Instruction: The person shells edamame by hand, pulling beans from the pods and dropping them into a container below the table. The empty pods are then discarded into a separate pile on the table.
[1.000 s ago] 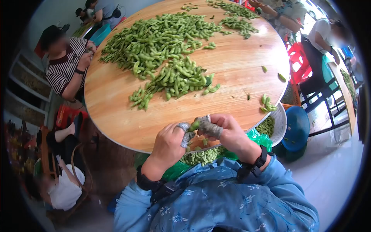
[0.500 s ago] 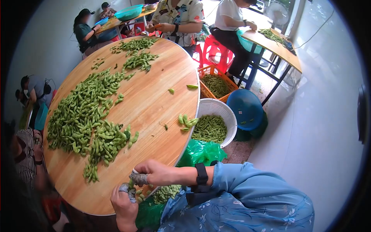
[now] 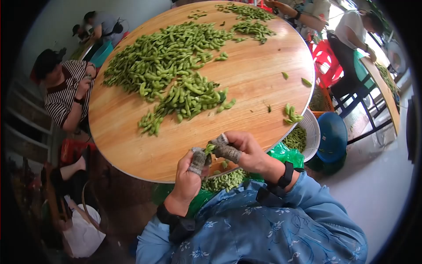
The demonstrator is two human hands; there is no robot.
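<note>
My left hand [image 3: 186, 180] and my right hand [image 3: 247, 152] meet over the near edge of the round wooden table [image 3: 255, 116]. Grey knitted covers wrap some of their fingers. A green soybean pod [image 3: 209, 148] is pinched between both hands, partly hidden by the fingers. Just below them, shelled green beans [image 3: 225, 181] lie in a green plastic bag [image 3: 201, 200] at my lap. Beyond my hands, a large heap of pods [image 3: 162, 55] covers the table's left and middle. A few loose pods [image 3: 292, 114] rest near the right edge.
To the right stand a white basket [image 3: 311, 136] of pods, a blue tub [image 3: 330, 138] and an orange crate [image 3: 325, 99]. A person in a striped shirt [image 3: 66, 92] sits at the left. A white bag [image 3: 83, 233] stands at the lower left. Other people work farther back.
My view has swung left and down, so the table and heap appear farther up and right. Both hands stay together at the table's near edge, still pinching a pod.
</note>
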